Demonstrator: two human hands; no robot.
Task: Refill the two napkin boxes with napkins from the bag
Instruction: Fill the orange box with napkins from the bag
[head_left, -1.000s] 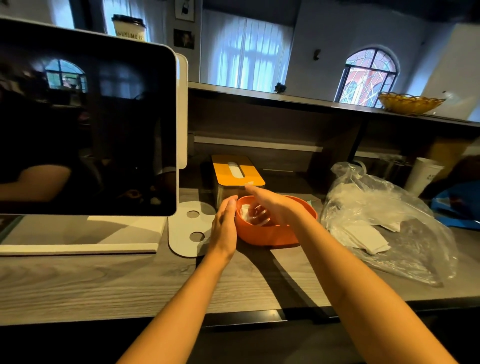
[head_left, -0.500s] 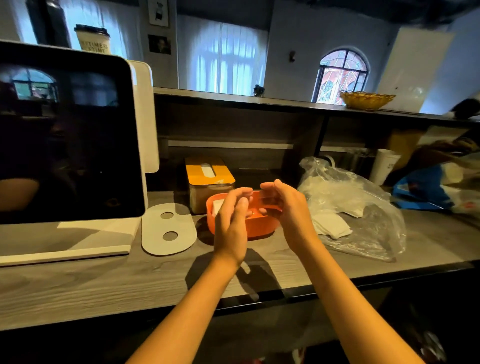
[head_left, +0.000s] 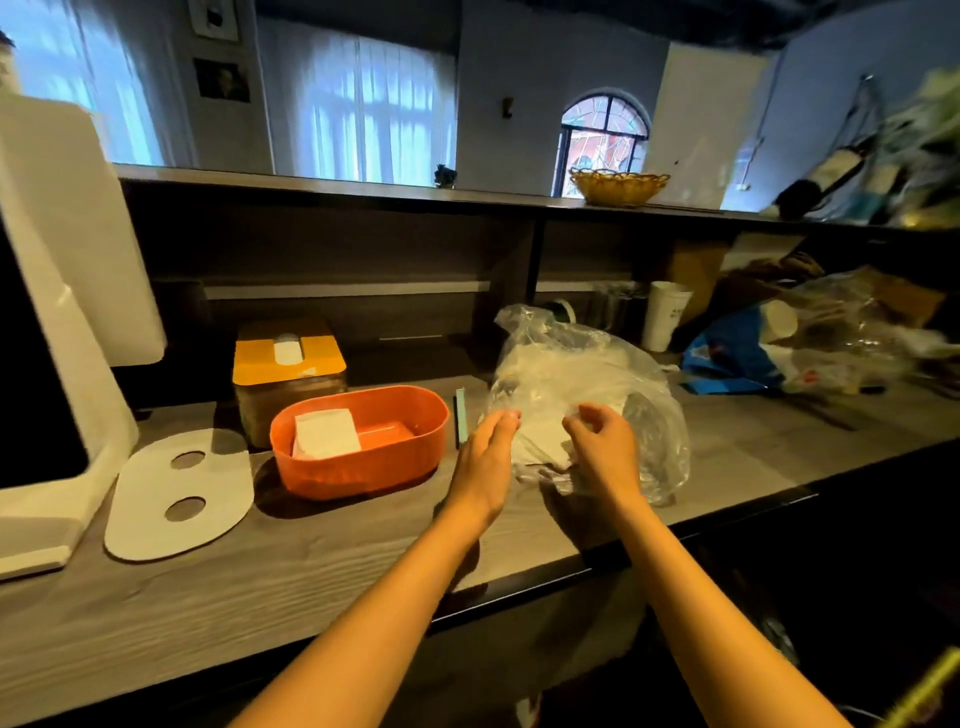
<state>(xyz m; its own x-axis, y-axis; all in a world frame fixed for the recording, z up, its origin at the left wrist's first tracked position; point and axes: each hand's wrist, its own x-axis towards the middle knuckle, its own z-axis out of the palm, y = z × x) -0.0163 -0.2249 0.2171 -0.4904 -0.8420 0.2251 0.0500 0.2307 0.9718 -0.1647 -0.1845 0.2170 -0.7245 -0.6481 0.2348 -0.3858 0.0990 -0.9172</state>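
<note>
Both hands are arriving at the clear plastic bag (head_left: 582, 379) from the orange box (head_left: 363, 441): left hand (head_left: 485, 460) flat, fingers straight; right hand (head_left: 602, 447) loosely curled, holding nothing. No legible writing.

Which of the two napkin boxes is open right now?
The orange box in front: it has no lid on, and a white napkin lies inside. The box behind it wears a yellow lid with a slot.

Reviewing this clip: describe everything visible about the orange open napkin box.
The orange napkin box is an oval tub, plastic by its look, with no lid on. It sits upright on the grey wood-grain counter, directly in front of the yellow-lidded napkin box. Inside, a small stack of white napkins leans at its left end; the rest of the floor is bare. Neither hand touches it.
</note>
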